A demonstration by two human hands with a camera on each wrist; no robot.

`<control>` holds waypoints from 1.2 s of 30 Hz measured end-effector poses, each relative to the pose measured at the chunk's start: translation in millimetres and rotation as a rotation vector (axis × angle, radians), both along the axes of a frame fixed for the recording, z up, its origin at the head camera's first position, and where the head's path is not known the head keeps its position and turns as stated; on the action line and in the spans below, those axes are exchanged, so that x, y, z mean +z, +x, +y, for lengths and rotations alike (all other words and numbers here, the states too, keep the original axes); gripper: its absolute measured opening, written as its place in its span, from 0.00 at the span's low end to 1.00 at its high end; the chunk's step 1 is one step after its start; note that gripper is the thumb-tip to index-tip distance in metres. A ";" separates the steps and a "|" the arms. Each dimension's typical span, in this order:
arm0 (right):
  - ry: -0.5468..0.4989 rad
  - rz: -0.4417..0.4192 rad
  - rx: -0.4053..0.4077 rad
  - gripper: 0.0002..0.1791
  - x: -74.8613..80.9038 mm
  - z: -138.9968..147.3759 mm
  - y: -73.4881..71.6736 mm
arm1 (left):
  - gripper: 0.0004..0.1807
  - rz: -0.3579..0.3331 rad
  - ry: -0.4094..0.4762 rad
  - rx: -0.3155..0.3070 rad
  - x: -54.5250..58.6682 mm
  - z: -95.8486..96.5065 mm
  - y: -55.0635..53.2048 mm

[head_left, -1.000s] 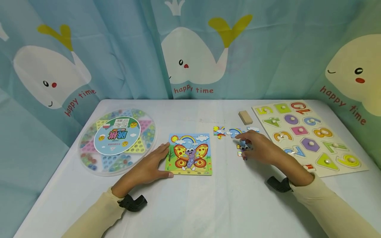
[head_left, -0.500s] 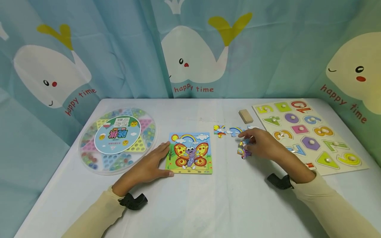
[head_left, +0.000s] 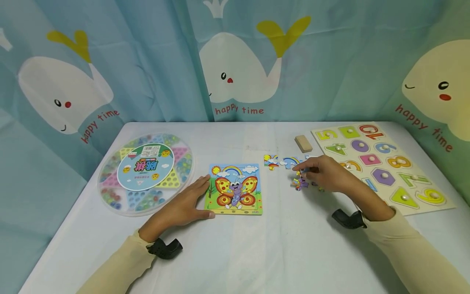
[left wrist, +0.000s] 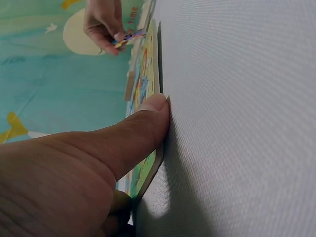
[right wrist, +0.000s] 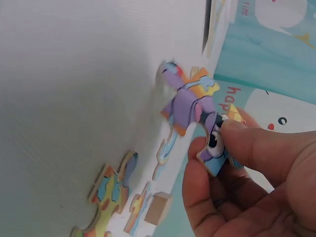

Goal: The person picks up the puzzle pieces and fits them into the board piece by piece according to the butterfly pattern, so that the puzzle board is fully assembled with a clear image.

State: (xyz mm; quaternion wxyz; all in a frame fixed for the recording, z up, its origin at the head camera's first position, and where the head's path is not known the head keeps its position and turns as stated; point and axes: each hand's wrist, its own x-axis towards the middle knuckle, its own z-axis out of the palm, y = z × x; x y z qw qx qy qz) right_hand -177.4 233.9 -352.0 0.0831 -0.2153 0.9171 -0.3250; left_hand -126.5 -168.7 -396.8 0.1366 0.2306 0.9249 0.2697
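My left hand (head_left: 185,204) lies along the left side of a square butterfly puzzle board (head_left: 235,190), its thumb touching the lower left corner. In the left wrist view the thumb (left wrist: 143,131) presses against the board's edge. Between thumb and fingers, my right hand (head_left: 324,173) pinches a jigsaw piece (right wrist: 190,106) with a purple butterfly body and face, held tilted above the white table. Its face end is partly hidden by the thumb. Beyond that hand lie a sun piece (head_left: 271,161) and a rainbow piece (head_left: 290,162); a yellow-orange piece (right wrist: 106,195) lies near it in the right wrist view.
A wooden block (head_left: 303,143) stands behind the loose pieces. To the right lies a number-and-shape peg board (head_left: 358,173), partly behind my right forearm. A round Chinese checkers set (head_left: 145,167) sits at the left. A whale-print curtain (head_left: 235,61) hangs behind the table.
My right hand has shifted slightly right and turned the purple piece in its fingers. Another loose piece now shows below that hand. My left hand and the butterfly board stay put.
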 end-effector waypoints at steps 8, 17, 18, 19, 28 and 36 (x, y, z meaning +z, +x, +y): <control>-0.013 0.029 -0.051 0.09 4.1 -2.0 -3.1 | 0.54 0.003 0.007 -0.001 -0.3 0.0 -0.4; -0.006 0.022 -0.033 0.12 8.3 -9.5 -4.9 | 0.54 0.007 0.003 -0.012 -0.3 -0.6 -0.5; -0.009 0.022 -0.031 0.12 8.3 -10.4 -5.1 | 0.54 0.008 0.004 -0.014 -0.4 -0.7 -0.5; -0.016 0.025 -0.026 0.11 8.5 -11.3 -5.2 | 0.54 0.009 0.006 -0.015 -0.4 -0.7 -0.6; -0.068 0.046 -0.002 0.10 4.3 -20.6 -11.2 | 0.54 0.006 0.003 -0.015 0.5 -0.1 -0.4; -0.068 0.054 0.001 0.15 5.4 -32.6 -12.7 | 0.53 0.017 0.000 -0.021 -0.5 -0.9 -0.3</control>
